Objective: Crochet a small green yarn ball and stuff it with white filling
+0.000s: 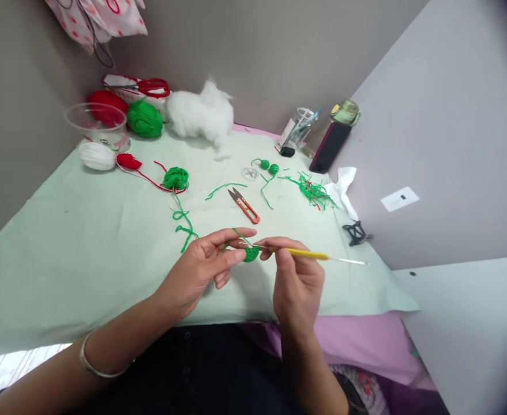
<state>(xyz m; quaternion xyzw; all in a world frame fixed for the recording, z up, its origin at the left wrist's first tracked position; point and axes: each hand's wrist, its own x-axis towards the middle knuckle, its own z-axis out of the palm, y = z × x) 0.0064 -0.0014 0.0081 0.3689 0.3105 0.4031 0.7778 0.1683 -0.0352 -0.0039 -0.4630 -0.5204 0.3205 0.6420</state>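
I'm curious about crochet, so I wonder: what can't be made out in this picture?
Head view: left side of the green crocheted piece, covered by the left hand.
Head view: how the tip of the yellow-handled crochet hook meets that piece, too small.
Head view: top of the red-spotted cloth, cut off by the upper edge.

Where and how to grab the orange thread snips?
Probably by the handle, at its rounded end, coming from the near right. The snips appear to lie flat and diagonal: that end faces the person, while the dark blades point away and leftward.
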